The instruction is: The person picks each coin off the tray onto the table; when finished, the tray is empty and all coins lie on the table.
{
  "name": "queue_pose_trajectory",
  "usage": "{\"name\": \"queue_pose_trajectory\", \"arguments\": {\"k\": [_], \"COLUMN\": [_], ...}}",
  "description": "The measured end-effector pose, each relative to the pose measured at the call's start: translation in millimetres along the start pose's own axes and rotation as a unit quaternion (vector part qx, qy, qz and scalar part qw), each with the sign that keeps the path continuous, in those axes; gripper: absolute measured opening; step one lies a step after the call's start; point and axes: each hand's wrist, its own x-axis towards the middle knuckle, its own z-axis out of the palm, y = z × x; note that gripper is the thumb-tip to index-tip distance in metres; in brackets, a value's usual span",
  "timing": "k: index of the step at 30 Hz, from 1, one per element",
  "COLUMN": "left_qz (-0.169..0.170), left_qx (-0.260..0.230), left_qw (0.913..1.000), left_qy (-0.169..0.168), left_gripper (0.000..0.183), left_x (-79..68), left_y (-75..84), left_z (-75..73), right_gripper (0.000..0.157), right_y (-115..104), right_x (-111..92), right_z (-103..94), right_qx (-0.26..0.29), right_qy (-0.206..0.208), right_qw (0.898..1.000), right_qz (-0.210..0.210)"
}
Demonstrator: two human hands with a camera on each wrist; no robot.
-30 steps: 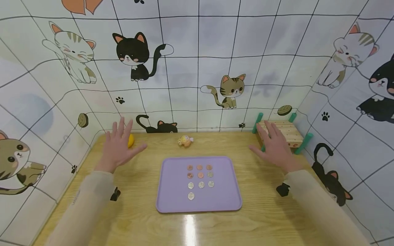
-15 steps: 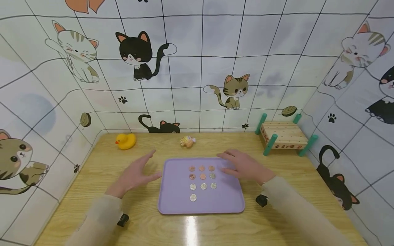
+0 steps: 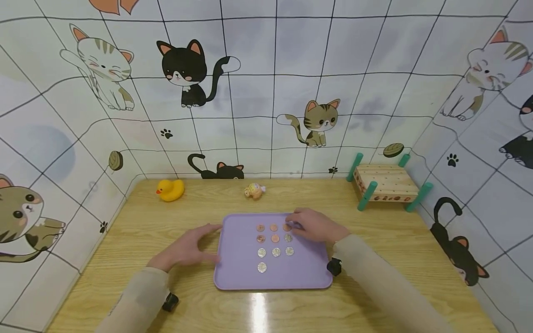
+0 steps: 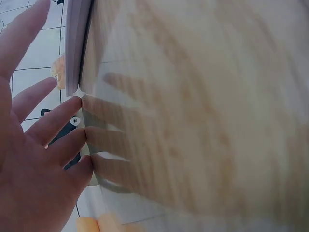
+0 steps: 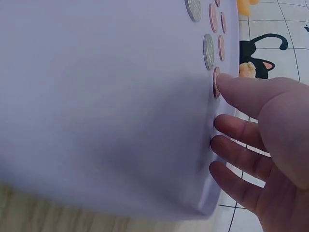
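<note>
Since half a second ago, the right hand (image 3: 314, 225) has come down to the copper coin (image 3: 286, 227) at one o'clock from the centre of the purple tray (image 3: 237, 273), and the left hand (image 3: 185, 249) has settled beside the tray's nine o'clock edge. The ten coins (image 3: 276, 252) lie in the same pattern as then.

The right sleeve (image 3: 383, 273) reaches in from four o'clock, the back of the hand upward, fingers bent. Its thumb touches the copper coin, three other fingertips lower on the tray; whether the grip pinches the coin I cannot tell.

The left sleeve (image 3: 139, 296) comes from eight o'clock. That grip is spread and holds nothing: thumb well apart from the fingers, palm turned toward the tray, three fingertips meeting their reflections on the tabletop (image 3: 200, 307).

A yellow duck (image 3: 170, 190) sits at ten o'clock, a small figurine (image 3: 254, 191) between eleven and twelve, and a wooden stand (image 3: 386, 182) with green legs at two o'clock.
</note>
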Motion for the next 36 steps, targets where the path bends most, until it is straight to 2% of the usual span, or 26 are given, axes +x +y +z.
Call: {"name": "queue_pose_trajectory", "arguments": {"k": [6, 11, 18, 22, 26, 30, 36], "left_qz": [0.007, 0.006, -0.001, -0.002, -0.012, -0.008, -0.006], "left_qx": [-0.003, -0.004, -0.002, 0.001, -0.004, -0.004, -0.005], "left_qw": [0.9999, 0.9998, 0.9992, 0.9989, 0.9986, 0.9986, 0.9987], "left_qy": [-0.012, -0.02, -0.04, -0.048, -0.051, -0.052, -0.051], "left_gripper": [0.098, 0.101, 0.103, 0.102, 0.102, 0.103, 0.102], "left_x": [-1.9, -1.8, -1.2, 0.2, 0.3, 0.2, -0.6], "left_y": [-3.9, -5.2, -2.0, -0.2, 1.6, 2.3, 1.4], "left_z": [0.6, -1.0, -5.0, -5.1, -5.6, -6.3, -5.5], "right_gripper": [0.014, 0.012, 0.01, 0.009, 0.011, 0.012, 0.014], "right_y": [-4, -6, -12, -15, -15, -14, -11], "right_x": [8, 13, 20, 25, 29, 29, 27], "right_z": [1.3, 0.0, -2.4, -3.7, -3.4, -4.5, -6.2], "right_qx": [-0.006, -0.003, -0.001, -0.005, -0.016, -0.007, 0.017], "right_qy": [0.004, 0.011, -0.026, -0.061, -0.078, -0.076, -0.069], "right_qw": [1.0, 1.0, 1.0, 0.997, 0.994, 0.995, 0.997], "right_qz": [-0.022, -0.028, 0.012, 0.05, 0.072, 0.068, 0.039]}}
